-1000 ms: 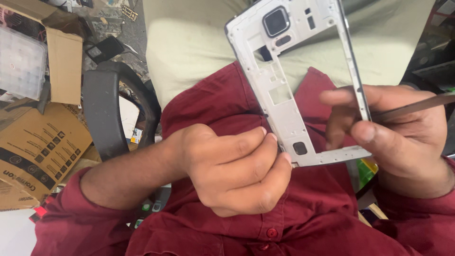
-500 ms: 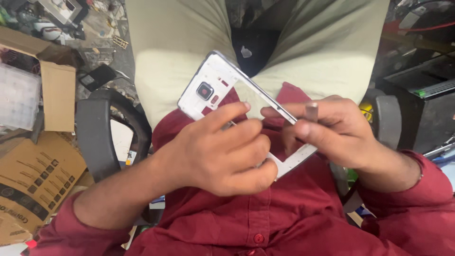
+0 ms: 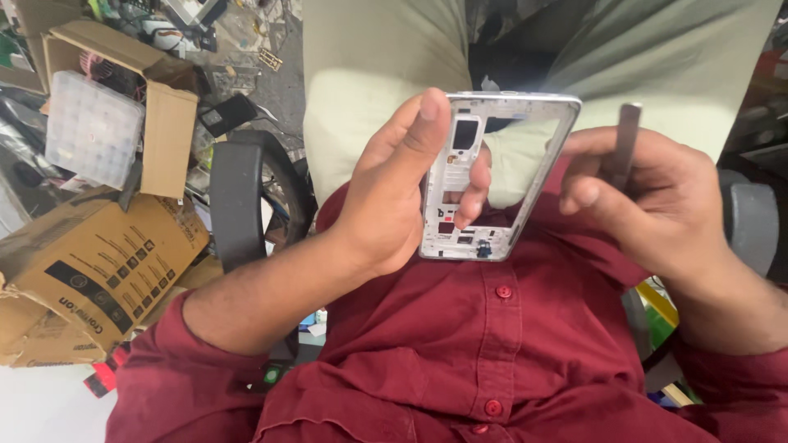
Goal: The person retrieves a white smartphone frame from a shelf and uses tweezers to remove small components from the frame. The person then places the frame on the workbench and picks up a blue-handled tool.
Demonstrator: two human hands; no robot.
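Left hand (image 3: 394, 193) grips the phone frame (image 3: 492, 176) upright over the lap, thumb along its near edge, fingers curled through the open window. Right hand (image 3: 657, 197), just beside the frame's far edge, pinches a thin metal pry tool (image 3: 628, 139) between thumb and fingers. This looks like the inspecting step; any prying calls for a steady frame. Open room above the knees; armrest (image 3: 238, 205) and cardboard boxes (image 3: 98, 271) crowd the left.
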